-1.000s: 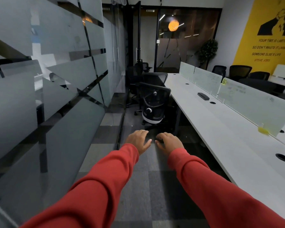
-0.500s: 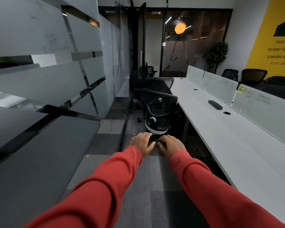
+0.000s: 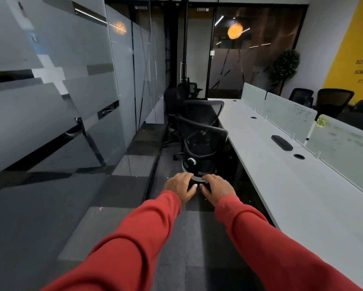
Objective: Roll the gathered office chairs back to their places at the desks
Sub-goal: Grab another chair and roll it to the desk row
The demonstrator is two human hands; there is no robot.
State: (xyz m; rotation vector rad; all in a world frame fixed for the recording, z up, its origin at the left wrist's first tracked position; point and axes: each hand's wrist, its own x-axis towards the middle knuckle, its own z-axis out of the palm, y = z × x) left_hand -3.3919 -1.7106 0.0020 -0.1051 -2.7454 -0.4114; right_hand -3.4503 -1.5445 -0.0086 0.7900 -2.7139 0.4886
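Frosted glass wall (image 3: 50,101) along my left, long white desk (image 3: 281,185) on my right. In the aisle between them the nearest chair (image 3: 201,143) stands against the desk edge, back toward me, with a second chair (image 3: 203,111) just beyond. My left hand (image 3: 179,186) and right hand (image 3: 218,189) sit side by side, palms down, fingers curled, near the chair's pale base. It is too dark to tell whether they grasp anything.

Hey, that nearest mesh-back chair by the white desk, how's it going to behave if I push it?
The mesh-back chair likely rolls readily: a wheeled base leg shows at its foot, though the carpet may drag a little. Its back looks like mesh and probably gives, so push on the rim. Being tall, it may swivel or lean if shoved high.
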